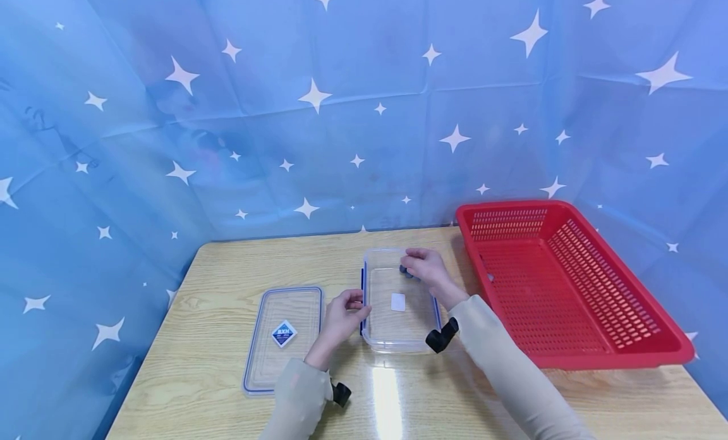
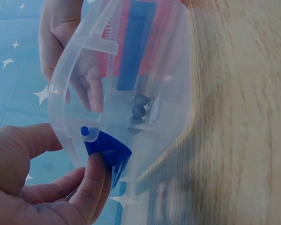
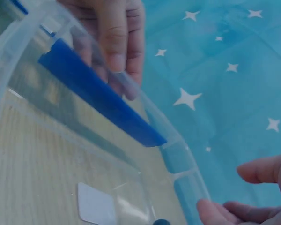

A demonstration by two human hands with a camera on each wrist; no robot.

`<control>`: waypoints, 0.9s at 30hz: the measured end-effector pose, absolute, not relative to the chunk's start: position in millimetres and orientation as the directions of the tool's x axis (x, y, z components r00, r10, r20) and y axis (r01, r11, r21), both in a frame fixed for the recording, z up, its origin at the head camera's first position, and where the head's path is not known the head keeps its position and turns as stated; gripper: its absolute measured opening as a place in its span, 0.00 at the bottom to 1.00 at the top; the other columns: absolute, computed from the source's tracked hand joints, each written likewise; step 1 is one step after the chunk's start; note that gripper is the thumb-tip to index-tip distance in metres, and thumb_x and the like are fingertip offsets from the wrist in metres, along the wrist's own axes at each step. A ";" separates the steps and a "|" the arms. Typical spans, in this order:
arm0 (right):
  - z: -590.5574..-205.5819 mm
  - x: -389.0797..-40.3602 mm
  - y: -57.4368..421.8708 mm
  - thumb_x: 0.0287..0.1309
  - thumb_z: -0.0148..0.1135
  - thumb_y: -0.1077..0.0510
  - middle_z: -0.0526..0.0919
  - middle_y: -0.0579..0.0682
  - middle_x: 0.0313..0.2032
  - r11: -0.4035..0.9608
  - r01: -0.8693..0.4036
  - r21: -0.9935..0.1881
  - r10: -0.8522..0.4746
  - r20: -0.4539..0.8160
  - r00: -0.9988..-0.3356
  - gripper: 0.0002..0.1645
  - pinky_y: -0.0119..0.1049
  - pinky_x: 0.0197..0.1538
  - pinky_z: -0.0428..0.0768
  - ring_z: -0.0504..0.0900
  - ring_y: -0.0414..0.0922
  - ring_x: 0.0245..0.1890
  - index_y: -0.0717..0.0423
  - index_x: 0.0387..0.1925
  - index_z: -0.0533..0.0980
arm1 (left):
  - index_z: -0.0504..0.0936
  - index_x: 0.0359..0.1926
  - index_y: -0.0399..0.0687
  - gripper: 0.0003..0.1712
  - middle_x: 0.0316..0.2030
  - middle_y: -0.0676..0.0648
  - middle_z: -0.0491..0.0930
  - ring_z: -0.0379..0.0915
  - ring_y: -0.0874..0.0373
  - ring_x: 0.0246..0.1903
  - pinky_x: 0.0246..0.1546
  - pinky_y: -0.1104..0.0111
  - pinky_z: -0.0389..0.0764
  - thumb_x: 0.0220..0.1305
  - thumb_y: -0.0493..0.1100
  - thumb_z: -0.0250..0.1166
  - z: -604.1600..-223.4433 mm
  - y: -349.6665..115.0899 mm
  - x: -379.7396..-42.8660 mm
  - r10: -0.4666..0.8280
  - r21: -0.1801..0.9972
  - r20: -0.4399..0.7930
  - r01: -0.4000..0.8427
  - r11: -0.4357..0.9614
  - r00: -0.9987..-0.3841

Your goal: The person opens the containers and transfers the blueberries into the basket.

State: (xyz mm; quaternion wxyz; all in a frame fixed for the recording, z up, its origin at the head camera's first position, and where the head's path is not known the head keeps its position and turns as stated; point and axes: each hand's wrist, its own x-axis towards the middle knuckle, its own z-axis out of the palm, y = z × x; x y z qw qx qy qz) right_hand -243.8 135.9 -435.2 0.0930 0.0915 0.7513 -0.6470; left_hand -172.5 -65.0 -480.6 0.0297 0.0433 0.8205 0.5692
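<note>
The left hand [image 1: 344, 315] reaches in and pinches the left side of the clear box [image 1: 392, 347], which stands on the table [image 1: 188, 339]. The right hand [image 1: 429, 269] bends over its far right part — thumb and fingers apart — near dark balls [image 2: 138, 111] lying inside.

Table [image 1: 188, 358]: pale wood grain; a bright streak of light [image 1: 387, 399] is reflected on top. Curtain [image 1: 375, 54]: blue, creased, printed with white stars [image 1: 315, 96], hung behind.
</note>
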 end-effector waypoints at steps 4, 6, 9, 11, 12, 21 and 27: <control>-441.4 -242.2 133.5 0.59 0.53 0.64 0.70 0.69 0.57 0.217 0.250 -0.944 0.030 -0.250 -0.968 0.29 0.45 0.59 0.71 0.73 0.55 0.53 0.73 0.60 0.64 | 0.75 0.51 0.30 0.22 0.38 0.40 0.80 0.76 0.50 0.40 0.37 0.68 0.79 0.56 0.37 0.66 -479.6 -65.3 -172.3 0.099 0.937 0.003 0.037 0.348 -0.995; -444.0 -241.3 132.5 0.57 0.55 0.64 0.70 0.69 0.57 0.256 0.239 -0.937 0.037 -0.237 -0.971 0.30 0.46 0.59 0.70 0.72 0.57 0.53 0.75 0.60 0.64 | 0.75 0.51 0.30 0.22 0.38 0.40 0.80 0.76 0.50 0.40 0.37 0.68 0.79 0.56 0.37 0.66 -479.6 -65.4 -172.2 0.099 0.938 0.004 0.038 0.344 -0.995; -447.2 -240.2 131.2 0.55 0.56 0.65 0.68 0.70 0.58 0.292 0.238 -0.926 0.044 -0.236 -0.971 0.31 0.48 0.61 0.67 0.69 0.59 0.57 0.76 0.59 0.63 | 0.75 0.51 0.31 0.22 0.38 0.40 0.80 0.76 0.50 0.40 0.37 0.68 0.79 0.56 0.37 0.66 -479.7 -65.5 -172.1 0.101 0.941 0.000 0.034 0.338 -0.995; -448.4 -240.1 130.4 0.56 0.56 0.65 0.66 0.70 0.60 0.307 0.257 -0.917 0.046 -0.255 -0.966 0.31 0.49 0.63 0.65 0.66 0.60 0.60 0.75 0.60 0.62 | 0.75 0.51 0.31 0.22 0.38 0.40 0.79 0.76 0.50 0.40 0.37 0.68 0.78 0.57 0.37 0.65 -480.1 -65.7 -172.0 0.104 0.942 -0.004 0.032 0.335 -0.995; -448.9 -240.2 130.0 0.57 0.56 0.64 0.65 0.69 0.61 0.318 0.268 -0.910 0.044 -0.268 -0.962 0.31 0.49 0.63 0.64 0.65 0.60 0.61 0.75 0.61 0.62 | 0.75 0.51 0.31 0.22 0.38 0.40 0.79 0.76 0.50 0.40 0.37 0.68 0.79 0.57 0.37 0.65 -480.1 -65.7 -172.1 0.105 0.942 -0.004 0.032 0.334 -0.994; -448.5 -241.6 128.0 0.61 0.53 0.62 0.61 0.67 0.64 0.415 0.311 -0.855 0.018 -0.334 -0.942 0.32 0.50 0.66 0.60 0.60 0.60 0.65 0.74 0.63 0.59 | 0.75 0.51 0.30 0.22 0.39 0.40 0.80 0.76 0.49 0.41 0.38 0.66 0.79 0.56 0.37 0.66 -480.6 -66.1 -172.4 0.107 0.944 -0.004 0.032 0.329 -0.994; -445.7 -239.7 125.5 0.62 0.52 0.61 0.59 0.68 0.65 0.444 0.324 -0.835 0.016 -0.354 -0.935 0.33 0.51 0.66 0.59 0.59 0.61 0.65 0.74 0.64 0.56 | 0.75 0.51 0.30 0.22 0.39 0.39 0.79 0.76 0.50 0.41 0.38 0.67 0.79 0.57 0.37 0.66 -480.0 -66.1 -172.2 0.108 0.944 -0.006 0.030 0.327 -0.994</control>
